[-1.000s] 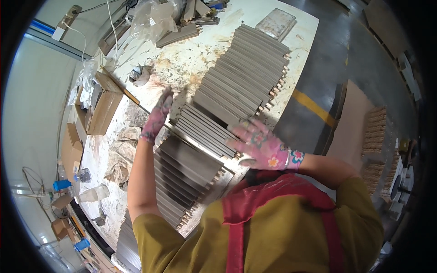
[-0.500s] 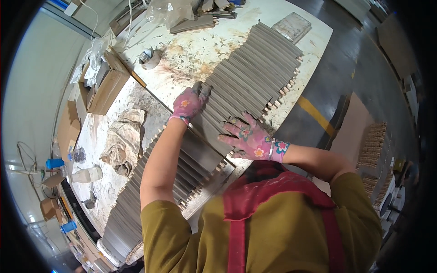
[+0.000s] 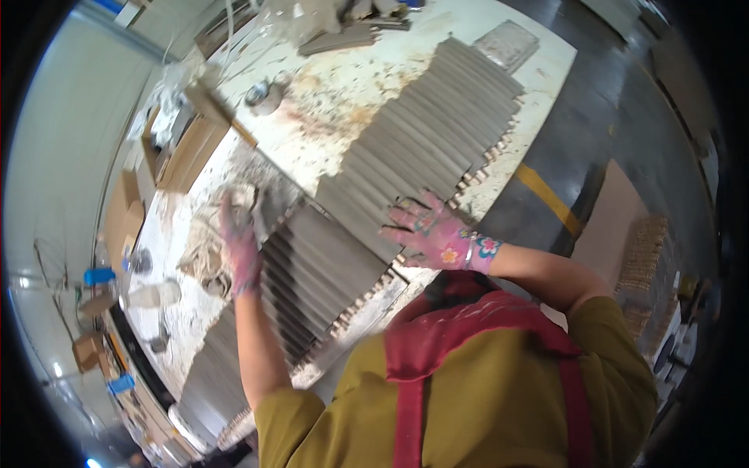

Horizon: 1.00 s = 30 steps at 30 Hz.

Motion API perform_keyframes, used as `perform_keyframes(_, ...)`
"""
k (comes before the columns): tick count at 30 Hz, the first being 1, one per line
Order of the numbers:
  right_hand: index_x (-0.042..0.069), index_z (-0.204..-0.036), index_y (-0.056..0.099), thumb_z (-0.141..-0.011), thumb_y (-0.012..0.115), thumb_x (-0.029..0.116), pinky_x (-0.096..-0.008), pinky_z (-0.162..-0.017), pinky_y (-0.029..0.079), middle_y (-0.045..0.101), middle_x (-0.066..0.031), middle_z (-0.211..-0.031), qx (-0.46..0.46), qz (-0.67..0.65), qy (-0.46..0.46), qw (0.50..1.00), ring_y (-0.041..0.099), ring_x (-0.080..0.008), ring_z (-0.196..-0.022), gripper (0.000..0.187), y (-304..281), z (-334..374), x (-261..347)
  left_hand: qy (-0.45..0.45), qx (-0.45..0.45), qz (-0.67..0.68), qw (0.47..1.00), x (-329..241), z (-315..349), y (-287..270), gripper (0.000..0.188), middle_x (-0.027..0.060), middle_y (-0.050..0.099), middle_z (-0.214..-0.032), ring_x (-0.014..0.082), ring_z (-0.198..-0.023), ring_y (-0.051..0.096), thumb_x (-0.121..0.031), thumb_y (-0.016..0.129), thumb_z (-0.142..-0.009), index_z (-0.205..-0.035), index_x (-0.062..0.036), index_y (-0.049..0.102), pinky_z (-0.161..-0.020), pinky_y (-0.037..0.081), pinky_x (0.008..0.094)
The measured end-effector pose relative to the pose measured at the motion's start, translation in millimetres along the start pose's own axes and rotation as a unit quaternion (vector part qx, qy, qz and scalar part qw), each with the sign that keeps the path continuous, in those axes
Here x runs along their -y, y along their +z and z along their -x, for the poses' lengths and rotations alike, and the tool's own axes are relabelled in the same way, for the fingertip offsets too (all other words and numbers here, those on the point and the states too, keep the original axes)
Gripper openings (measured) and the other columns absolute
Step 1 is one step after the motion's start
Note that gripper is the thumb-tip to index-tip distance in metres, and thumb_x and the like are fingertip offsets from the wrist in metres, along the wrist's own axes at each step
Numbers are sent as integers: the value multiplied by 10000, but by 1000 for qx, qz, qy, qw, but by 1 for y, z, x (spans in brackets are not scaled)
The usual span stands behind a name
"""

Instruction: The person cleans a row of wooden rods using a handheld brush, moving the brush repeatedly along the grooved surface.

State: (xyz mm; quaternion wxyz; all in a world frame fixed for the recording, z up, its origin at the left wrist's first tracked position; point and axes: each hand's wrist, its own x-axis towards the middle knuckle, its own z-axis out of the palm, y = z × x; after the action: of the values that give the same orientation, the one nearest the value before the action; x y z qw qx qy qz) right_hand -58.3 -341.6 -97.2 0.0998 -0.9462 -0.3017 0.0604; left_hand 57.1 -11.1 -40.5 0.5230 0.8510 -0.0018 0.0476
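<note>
Long grey strips (image 3: 421, 125) with copper-coloured ends lie side by side in a slanting row across the white table. A second row of grey strips (image 3: 320, 265) continues toward the lower left, past a seam in the table. My right hand (image 3: 431, 235), in a pink flowered glove with dirty fingertips, has its fingers spread over the near end of the upper row. My left hand (image 3: 243, 257), gloved alike, is in the air beside a crumpled, stained cloth (image 3: 204, 242). Motion smears its fingers, and I cannot make out anything in them.
An open cardboard box (image 3: 183, 152) stands at the table's left side. A small round container (image 3: 264, 97) sits farther back. A whitish bottle (image 3: 154, 295) lies left of the cloth. At the far right corner rests a flat grey block (image 3: 507, 45). More strips (image 3: 339, 39) lie at the back.
My left hand has left the upper row of strips and swung left to beside the cloth. My right hand stays spread at the row's near end. The view has shifted slightly.
</note>
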Motion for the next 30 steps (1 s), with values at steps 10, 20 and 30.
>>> perform_keyframes(10, 286, -1485, 270, -815, 594, 601, -599, -1115, 128, 223, -147, -1549, 91, 15, -41, 995, 248, -326, -1418, 808, -27, -2, 5, 7, -16, -491, 871, 61, 133, -64, 554, 238, 329, -1474, 393, -1384, 269, -334, 504, -952, -1437, -96, 386, -1135, 179, 483)
perform_keyframes(20, 298, -1486, 273, -792, 634, 566, -564, -1144, 75, 264, -132, -1538, 64, 4, -36, 997, 300, -346, -1391, 827, -14, -4, 6, 52, 28, -488, 871, 32, 96, -5, 689, 216, 333, -1484, 399, -1393, 251, -400, 641, -857, -1424, -98, 394, -1142, 131, 515)
perform_keyframes(30, 273, -1487, 272, -774, 621, 605, -558, -1142, 92, 270, -126, -1530, -29, 39, -49, 998, 399, -362, -1326, 861, 1, -1, 1, 211, 61, -360, 907, 10, 37, 14, 647, 191, 426, -1422, 378, -1322, 379, -414, 617, -874, -1403, -103, 412, -1103, 260, 488)
